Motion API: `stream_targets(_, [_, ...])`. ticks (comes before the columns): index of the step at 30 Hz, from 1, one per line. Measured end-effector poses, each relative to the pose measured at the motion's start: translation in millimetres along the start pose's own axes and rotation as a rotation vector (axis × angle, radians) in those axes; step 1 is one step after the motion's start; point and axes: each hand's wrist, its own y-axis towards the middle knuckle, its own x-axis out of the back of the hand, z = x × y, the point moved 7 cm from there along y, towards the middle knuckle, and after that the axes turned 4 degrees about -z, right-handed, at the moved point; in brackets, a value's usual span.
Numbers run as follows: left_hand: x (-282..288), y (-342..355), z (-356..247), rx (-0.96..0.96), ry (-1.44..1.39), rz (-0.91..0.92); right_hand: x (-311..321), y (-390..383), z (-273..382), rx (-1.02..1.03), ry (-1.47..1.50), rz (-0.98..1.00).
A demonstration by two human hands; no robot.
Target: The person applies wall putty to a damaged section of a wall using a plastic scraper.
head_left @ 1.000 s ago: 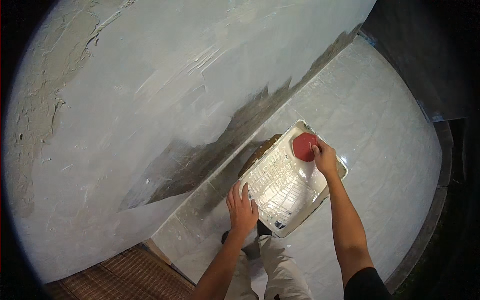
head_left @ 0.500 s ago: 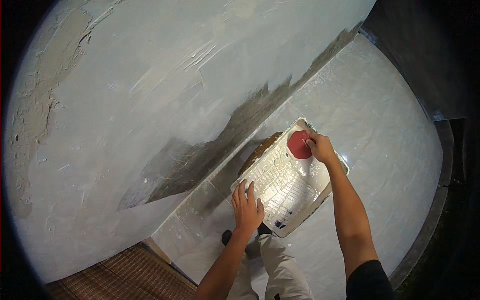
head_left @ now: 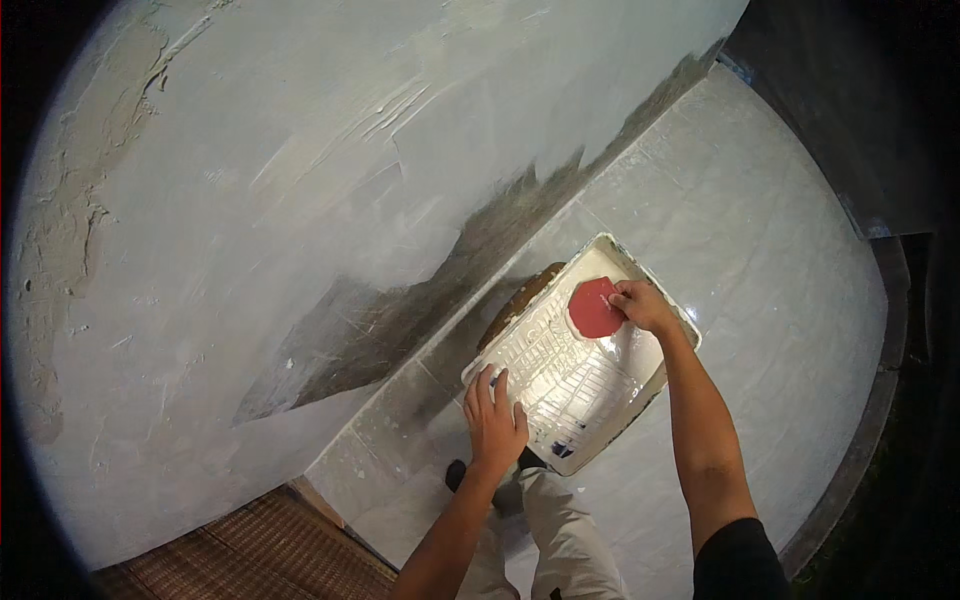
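A flat red scraper (head_left: 594,309) with a rounded, many-sided outline is pinched at its right edge in my right hand (head_left: 642,305). It is over the upper part of a paint tray (head_left: 640,398), above a wet, creamy white coating. The tray's ribbed slope is smeared with the same coating and has a few dark specks near its lower end. My left hand (head_left: 494,425) lies at the tray's lower left edge, its fingers stretched out and apart over the rim. Whether those fingers press on the tray is not plain.
A wall (head_left: 270,200) with a rough grey-white coating rises on the left, with a dark uncoated strip along its foot. Beneath the tray's left side shows a round brown object (head_left: 520,305). Pale tiles (head_left: 740,200) cover the floor. Brown woven wicker (head_left: 240,550) fills the lower left.
My right hand has drawn the scraper slightly down and left over the tray. The left hand has kept its place at the rim.
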Motion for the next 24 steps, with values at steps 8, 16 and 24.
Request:
stream_targets(8, [4,0,-2,0.007,-0.006,-0.011,-20,-6,-11,-0.016,0.326,0.179])
stream_targets(16, [36,5,-4,0.042,0.003,-0.064,-17,-43,15,-0.073,0.777,0.206])
stream_targets(24, [112,25,-48,0.007,-0.058,-0.182,17,-120,76,0.046,1.09,0.243])
